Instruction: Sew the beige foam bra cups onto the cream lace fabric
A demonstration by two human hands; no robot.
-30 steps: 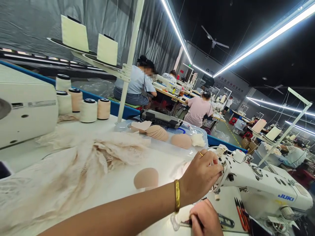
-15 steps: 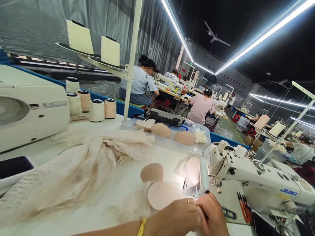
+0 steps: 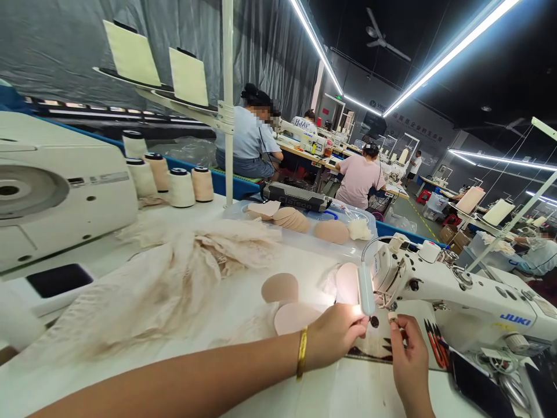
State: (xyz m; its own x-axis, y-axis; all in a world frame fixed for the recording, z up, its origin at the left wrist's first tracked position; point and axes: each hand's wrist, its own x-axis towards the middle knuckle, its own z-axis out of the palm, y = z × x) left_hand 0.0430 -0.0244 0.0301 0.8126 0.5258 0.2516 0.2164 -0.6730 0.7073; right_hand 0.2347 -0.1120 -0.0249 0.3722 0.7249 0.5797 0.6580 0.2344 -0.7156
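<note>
My left hand [image 3: 337, 332] reaches under the head of the white JUKI sewing machine [image 3: 456, 302], fingers pinched together beside the needle area in the glare of the small lamp [image 3: 365, 287]. A gold bangle sits on its wrist. My right hand [image 3: 409, 363] rises from below, thumb and forefinger pinched just under a small beige knob [image 3: 393, 317] hanging from the machine head. Whether either hand holds thread is too small to tell. Beige bra cups [image 3: 281, 287] lie on the white table [image 3: 261, 400] just left of my left hand.
A lace fabric pile [image 3: 174, 273] covers the table's left. Behind it stand thread spools [image 3: 180, 187], a white machine [image 3: 56, 191] and a clear tray [image 3: 369, 223] with more cups. Red-handled scissors [image 3: 437, 345] and a dark phone [image 3: 478, 386] lie right. Other people sew at far tables.
My left hand came down from the top of the machine head to the needle area. My right hand moved up and right to the machine's underside. The view shifted slightly right.
</note>
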